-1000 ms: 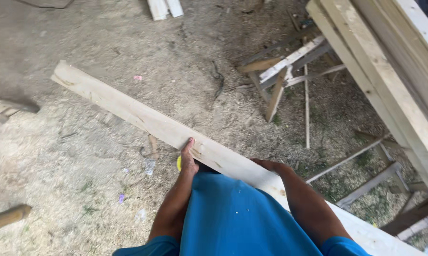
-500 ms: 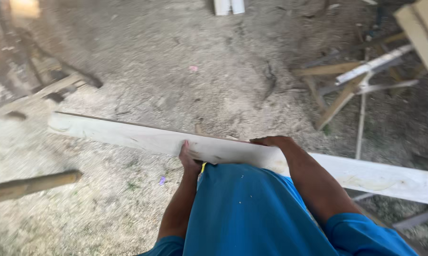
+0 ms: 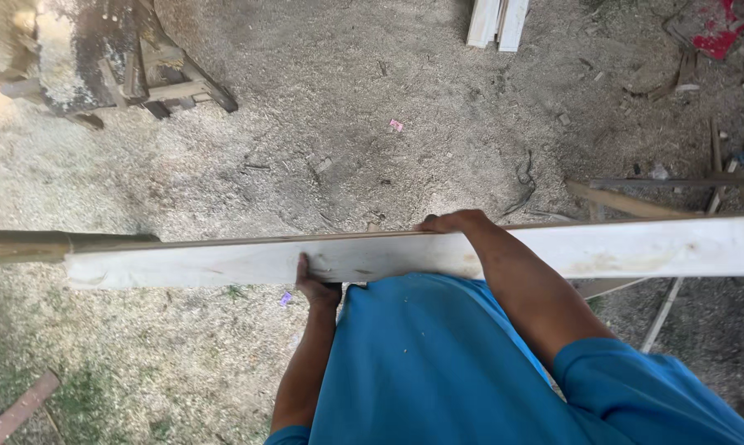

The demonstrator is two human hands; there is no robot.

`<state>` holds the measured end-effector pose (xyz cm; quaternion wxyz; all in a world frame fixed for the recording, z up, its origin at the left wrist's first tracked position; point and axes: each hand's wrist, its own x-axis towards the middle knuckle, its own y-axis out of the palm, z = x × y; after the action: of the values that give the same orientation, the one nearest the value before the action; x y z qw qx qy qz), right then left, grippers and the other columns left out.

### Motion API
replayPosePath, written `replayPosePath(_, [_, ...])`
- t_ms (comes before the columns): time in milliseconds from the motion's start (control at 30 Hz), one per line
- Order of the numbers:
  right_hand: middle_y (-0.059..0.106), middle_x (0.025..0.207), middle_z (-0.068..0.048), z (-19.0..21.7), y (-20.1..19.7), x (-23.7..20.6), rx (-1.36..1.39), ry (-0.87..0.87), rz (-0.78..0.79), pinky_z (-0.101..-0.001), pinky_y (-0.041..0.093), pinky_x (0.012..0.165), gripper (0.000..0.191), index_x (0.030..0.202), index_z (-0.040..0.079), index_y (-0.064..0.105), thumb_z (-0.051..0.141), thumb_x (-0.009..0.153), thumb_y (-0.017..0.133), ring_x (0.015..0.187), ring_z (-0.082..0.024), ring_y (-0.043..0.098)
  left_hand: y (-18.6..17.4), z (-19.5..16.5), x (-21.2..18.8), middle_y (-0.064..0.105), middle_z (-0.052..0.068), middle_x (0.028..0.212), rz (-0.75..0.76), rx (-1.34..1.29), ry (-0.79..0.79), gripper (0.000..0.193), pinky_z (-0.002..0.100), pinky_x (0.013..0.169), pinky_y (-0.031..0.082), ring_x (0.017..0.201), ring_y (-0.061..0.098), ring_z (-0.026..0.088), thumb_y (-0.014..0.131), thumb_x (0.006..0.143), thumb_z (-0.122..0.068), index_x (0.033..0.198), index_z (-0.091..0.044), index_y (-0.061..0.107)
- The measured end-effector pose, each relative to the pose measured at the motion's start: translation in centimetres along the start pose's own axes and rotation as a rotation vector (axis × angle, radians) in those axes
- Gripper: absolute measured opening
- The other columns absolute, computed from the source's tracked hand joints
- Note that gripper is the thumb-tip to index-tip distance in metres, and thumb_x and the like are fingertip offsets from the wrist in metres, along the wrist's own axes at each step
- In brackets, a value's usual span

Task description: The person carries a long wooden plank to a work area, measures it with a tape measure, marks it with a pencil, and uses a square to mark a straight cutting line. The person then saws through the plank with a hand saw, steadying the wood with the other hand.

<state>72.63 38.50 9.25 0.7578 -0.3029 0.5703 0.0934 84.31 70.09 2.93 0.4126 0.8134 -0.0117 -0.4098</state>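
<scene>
The plank [image 3: 223,264], a long, pale, flat board of rough-sawn wood, is lying level across the view in front of the person's body, held off the ground and stretching from the left side out past the right edge. The left hand [image 3: 312,284] is gripping it from below, thumb pressing up on the near face and fingers tucked under the lower edge. The right hand [image 3: 452,222] is hooking over the far upper edge, fingers curling out of sight behind the wood while the forearm is crossing the board's face. Both hands are closing on the plank, near each other and close to its middle. The surface is showing faint grain, a few greyish smudges and a yellowish stain towards the right. The blue shirt [image 3: 438,363], smooth and creased, is filling the lower centre, touching the board's lower edge. Behind the plank's left end a darker beam [image 3: 25,245] is running out of frame. The ground [image 3: 347,124] is covered in fine sawdust and chips. A weathered wooden stand [image 3: 116,66] is sitting at upper left, two pale boards [image 3: 497,21] at the top, and thin offcut strips [image 3: 652,194] are lying scattered at right.
</scene>
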Motion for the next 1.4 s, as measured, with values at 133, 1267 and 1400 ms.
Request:
replayPosePath(133, [0.038, 0.165, -0.010, 0.3, -5.9, 2.8, -0.116, -0.007, 0.146, -0.0500, 0.028, 0.124, 0.091, 0.153, 0.021, 0.052, 0.083, 0.088, 0.036, 0.153, -0.035, 0.034, 2.5, 2.8, 0.1, 0.066, 0.008, 0.128, -0.017, -0.064, 0.059, 0.056, 0.052, 0.109, 0.043, 0.121, 0.059, 0.031, 0.063, 0.089, -0.047, 0.133, -0.013, 0.060])
replayPosePath(1267, [0.043, 0.163, -0.006, 40.9, -2.9, 9.9, -1.284, -0.453, 0.564, -0.0479, 0.035, 0.118, 0.083, 0.150, 0.028, 0.056, 0.083, 0.088, 0.042, 0.148, -0.030, 0.041, -1.5, 0.3, -6.9, 0.068, 0.000, 0.132, -0.791, -0.790, 1.000, 0.044, 0.061, 0.114, 0.041, 0.128, 0.061, 0.028, 0.062, 0.084, -0.046, 0.123, -0.026, 0.069])
replayPosePath(1400, [0.043, 0.163, -0.005, 43.8, -3.1, 11.3, -1.397, -0.434, 0.628, -0.0475, 0.036, 0.116, 0.080, 0.150, 0.029, 0.055, 0.080, 0.090, 0.042, 0.147, -0.029, 0.042, -0.2, 1.0, -4.4, 0.068, -0.001, 0.130, -0.933, -0.890, 1.046, 0.039, 0.064, 0.111, 0.041, 0.125, 0.062, 0.028, 0.060, 0.082, -0.044, 0.117, -0.028, 0.069])
